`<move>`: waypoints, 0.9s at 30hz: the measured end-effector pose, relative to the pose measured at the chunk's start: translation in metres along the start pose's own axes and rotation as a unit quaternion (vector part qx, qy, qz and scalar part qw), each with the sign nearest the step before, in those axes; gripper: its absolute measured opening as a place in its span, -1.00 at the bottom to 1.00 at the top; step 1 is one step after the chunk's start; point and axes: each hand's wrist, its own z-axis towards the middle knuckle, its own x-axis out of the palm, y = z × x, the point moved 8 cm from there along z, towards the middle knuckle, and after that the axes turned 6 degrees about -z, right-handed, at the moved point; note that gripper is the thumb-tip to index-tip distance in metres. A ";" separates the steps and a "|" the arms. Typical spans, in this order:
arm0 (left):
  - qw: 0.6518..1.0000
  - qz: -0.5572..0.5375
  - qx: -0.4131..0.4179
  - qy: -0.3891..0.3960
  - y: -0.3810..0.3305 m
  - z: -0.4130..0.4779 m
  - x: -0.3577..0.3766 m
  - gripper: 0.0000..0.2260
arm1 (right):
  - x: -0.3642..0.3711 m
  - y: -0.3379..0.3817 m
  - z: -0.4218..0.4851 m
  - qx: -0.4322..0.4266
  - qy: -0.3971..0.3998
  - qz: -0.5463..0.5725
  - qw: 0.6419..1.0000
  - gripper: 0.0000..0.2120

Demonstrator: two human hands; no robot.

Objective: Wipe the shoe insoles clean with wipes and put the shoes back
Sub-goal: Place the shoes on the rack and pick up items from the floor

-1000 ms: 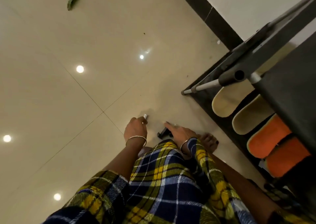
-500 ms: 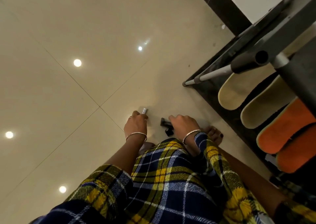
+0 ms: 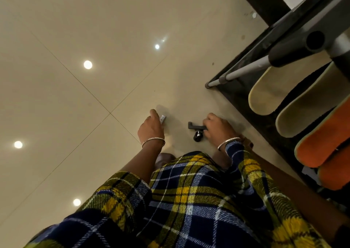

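My left hand (image 3: 151,129) is low over the floor, fingers curled round a small white object (image 3: 162,118) with print on it. My right hand (image 3: 217,127) grips a black phone-holder clamp (image 3: 197,129) with a round ball joint, just off the tiles. On the right, a shoe rack holds two cream insoles (image 3: 270,94) (image 3: 310,107) and two orange insoles (image 3: 325,140) (image 3: 337,174), toes pointing toward me. No wipe is visible.
The metal shoe rack (image 3: 242,70) with grey tubes and a black connector stands on a dark base strip at the right. Glossy beige floor tiles (image 3: 94,58) reflect ceiling lights. My plaid-clad legs (image 3: 189,200) fill the lower frame, with bare toes (image 3: 246,143) beside my right hand.
My right hand went from resting flat on the floor to closing on the black clamp and lifting it slightly. My left hand kept its white object. The view shifted toward the rack.
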 end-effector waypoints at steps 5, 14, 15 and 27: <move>0.996 -0.072 -0.027 0.036 0.003 -0.011 0.005 -0.73 | -0.028 -0.020 -0.007 0.059 0.007 0.072 0.996 -0.80; 0.967 -0.238 -0.066 0.060 -0.008 -0.073 -0.024 -0.78 | -0.101 0.013 -0.067 0.084 0.136 0.080 0.984 -0.68; 0.956 -0.271 -0.081 0.070 -0.005 -0.077 -0.027 -0.82 | -0.107 0.018 -0.070 0.082 0.135 0.093 0.983 -0.66; 0.851 -0.518 -0.012 0.088 -0.038 -0.169 -0.180 -0.89 | -0.289 0.061 -0.219 0.077 -0.168 0.176 0.967 -0.74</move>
